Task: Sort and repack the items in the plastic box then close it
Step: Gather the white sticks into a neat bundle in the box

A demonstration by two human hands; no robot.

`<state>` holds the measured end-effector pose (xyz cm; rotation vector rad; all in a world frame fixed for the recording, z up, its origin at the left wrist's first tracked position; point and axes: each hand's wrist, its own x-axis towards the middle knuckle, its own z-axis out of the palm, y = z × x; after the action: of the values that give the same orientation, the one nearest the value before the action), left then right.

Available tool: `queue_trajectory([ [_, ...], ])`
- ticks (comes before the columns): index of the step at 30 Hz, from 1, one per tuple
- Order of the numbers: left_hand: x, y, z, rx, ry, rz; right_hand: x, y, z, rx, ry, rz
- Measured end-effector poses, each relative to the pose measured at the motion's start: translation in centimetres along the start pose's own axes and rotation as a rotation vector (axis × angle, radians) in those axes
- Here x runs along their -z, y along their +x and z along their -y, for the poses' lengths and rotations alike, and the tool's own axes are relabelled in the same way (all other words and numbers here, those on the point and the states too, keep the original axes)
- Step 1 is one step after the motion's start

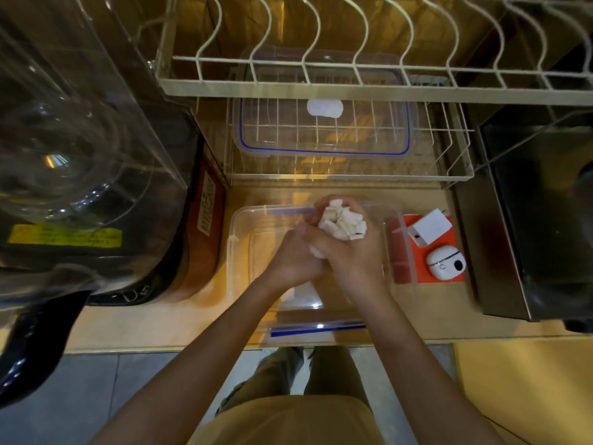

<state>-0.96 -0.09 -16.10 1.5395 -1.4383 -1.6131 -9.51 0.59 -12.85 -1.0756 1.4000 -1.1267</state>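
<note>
While gripped, bundle (342,223) pointing upward

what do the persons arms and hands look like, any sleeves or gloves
Both forearms are bare with no sleeves in view. The left hand and right hand wear no gloves, and no rings, watch or wristbands show. Lower down are a mustard-coloured top and olive trousers.

- The counter (199,319) is a pale wooden surface running from left to right.
- At its centre stands a clear plastic box (239,248), open on top.
- At 3 o'clock of the box, just beside it, lies an orange box (449,279).
- At 12 o'clock stands a wire dish rack (455,168).
- At 9 o'clock sits a large appliance with a clear dome (80,149).
- At the far 3 o'clock edge stands a steel appliance (513,252).
</note>
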Motion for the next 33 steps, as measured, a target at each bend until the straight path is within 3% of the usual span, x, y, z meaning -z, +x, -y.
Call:
queue_trajectory([
  [4, 0.8, -0.4, 1.1, 0.02, 0.423, -0.05, 1.4, 0.6, -0.5, -0.203, 0.264, 0.041],
  [6, 1.5, -0.8, 0.9, 0.003, 0.562, -0.053, 2.3, 0.8, -1.1, -0.265, 0.243, 0.091],
  [10, 2.8, -1.4, 2.0, 0.082, 0.907, -0.016, 4.6, 1.1, -1.4, -0.11, -0.213, 0.309],
  [13, 2.3, -1.7, 2.7, 0.106, 1.111, 0.04, 4.4, 1.6, -2.0, 0.091, -0.828, 0.627],
  [15, 1.8, -1.7, 2.9, 0.097, 1.143, 0.082, 2.9, 1.0, -3.4, 0.242, -1.205, 0.753],
  [17, 1.2, -1.8, 3.0, 0.094, 1.113, 0.121, 1.4, 0.2, -5.4, 0.333, -1.365, 0.786],
  [21, 0.9, -2.8, 3.5, 0.089, 1.011, 0.11, 0.8, 0.0, -6.6, 0.267, -1.337, 0.779],
  [26, 1.2, -5.4, 4.1, -0.065, 0.925, -0.021, 1.5, 0.5, -7.6, 0.319, -1.32, 0.797],
  [33, -0.1, -6.9, 5.2, 0.021, 0.893, 0.005, 1.3, 0.1, -7.8, 0.275, -1.218, 0.875],
])
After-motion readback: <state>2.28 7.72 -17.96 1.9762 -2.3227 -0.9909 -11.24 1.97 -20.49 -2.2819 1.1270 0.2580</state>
